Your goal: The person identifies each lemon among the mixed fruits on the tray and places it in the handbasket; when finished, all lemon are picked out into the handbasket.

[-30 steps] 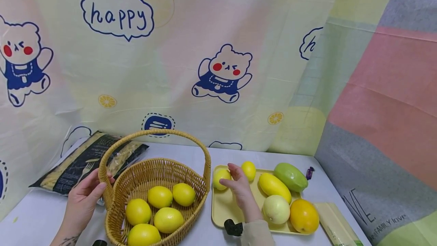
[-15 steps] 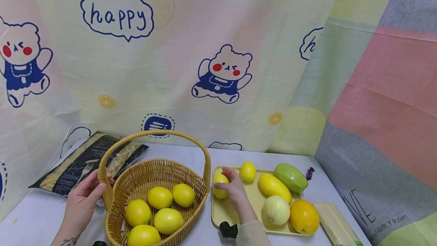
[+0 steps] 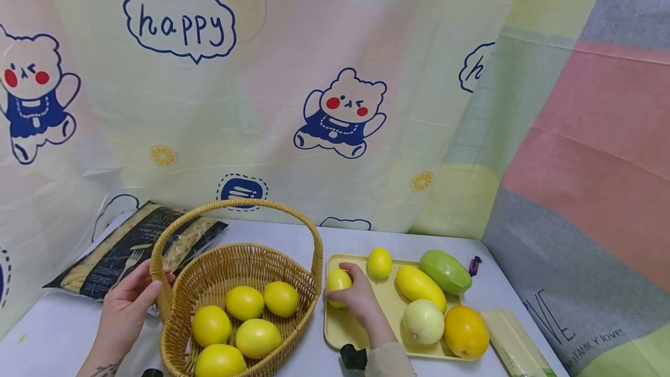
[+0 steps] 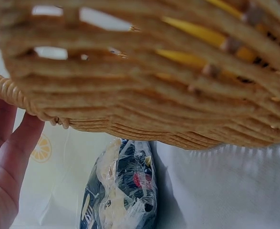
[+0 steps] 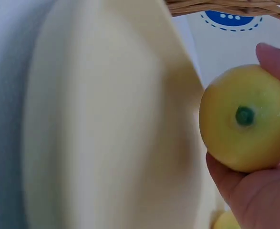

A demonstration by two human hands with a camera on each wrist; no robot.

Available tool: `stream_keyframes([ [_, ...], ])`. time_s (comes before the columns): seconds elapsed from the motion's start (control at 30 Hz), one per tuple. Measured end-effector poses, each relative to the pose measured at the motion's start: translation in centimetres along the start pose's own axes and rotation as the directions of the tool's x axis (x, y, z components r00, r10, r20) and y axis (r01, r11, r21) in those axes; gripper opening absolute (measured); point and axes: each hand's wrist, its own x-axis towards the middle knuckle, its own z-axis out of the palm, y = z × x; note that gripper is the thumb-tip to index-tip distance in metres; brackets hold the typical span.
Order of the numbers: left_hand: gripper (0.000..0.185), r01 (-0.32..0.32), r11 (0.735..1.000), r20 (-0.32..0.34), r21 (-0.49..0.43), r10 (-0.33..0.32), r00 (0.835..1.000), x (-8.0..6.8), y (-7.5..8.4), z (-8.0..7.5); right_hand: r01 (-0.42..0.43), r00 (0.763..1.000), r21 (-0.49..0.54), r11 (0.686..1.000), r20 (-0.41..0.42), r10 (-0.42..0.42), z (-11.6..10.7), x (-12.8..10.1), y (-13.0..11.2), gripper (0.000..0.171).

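Note:
My left hand (image 3: pixel 128 301) holds the lower left end of the wicker basket's handle (image 3: pixel 238 202), thumb in front and fingers behind. Inside the basket (image 3: pixel 251 255) lie several yellow lemons (image 3: pixel 258 337). My right hand (image 3: pixel 363 298) grips another lemon (image 3: pixel 338 280) at the left end of a pale yellow tray (image 3: pixel 342 333), thumb on one side and fingers on the other. The right wrist view shows the green stem end of this lemon (image 5: pixel 254 124) facing the camera. A further lemon (image 3: pixel 379 263) sits at the tray's back edge.
On the tray's right side are a long yellow mango-like fruit (image 3: pixel 420 285), a green one (image 3: pixel 446 272), a pale round fruit (image 3: pixel 423 321) and an orange (image 3: pixel 466 332). A black pasta-type bag (image 3: pixel 125 255) lies behind the basket. A beige packet (image 3: pixel 515 342) and purple-wrapped candy (image 3: pixel 475 265) flank the tray.
My right hand has come down and left onto the lemon at the tray's left end, and its thumb and fingers have closed around it. The left hand stays on the handle.

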Motion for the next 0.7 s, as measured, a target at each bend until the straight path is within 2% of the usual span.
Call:
stream_keyframes([
  [0.13, 0.04, 0.002, 1.0, -0.006, 0.008, -0.002, 1.0, 0.0, 0.0, 0.1, 0.024, 1.0, 0.024, 0.999, -0.001, -0.024, -0.8, -0.5, -0.6, 0.075],
  [0.4, 0.039, 0.013, 0.999, -0.018, 0.043, -0.012, 1.0, -0.1, 0.1, 0.1, 0.056, 0.998, 0.162, 0.985, 0.015, -0.059, -2.4, -1.6, -2.1, 0.066],
  [0.7, 0.04, -0.012, 0.999, -0.006, 0.033, 0.013, 1.0, 0.0, 0.2, 0.1, 0.101, 0.992, 0.364, 0.926, 0.038, -0.123, -4.0, -3.5, -4.6, 0.06],
])
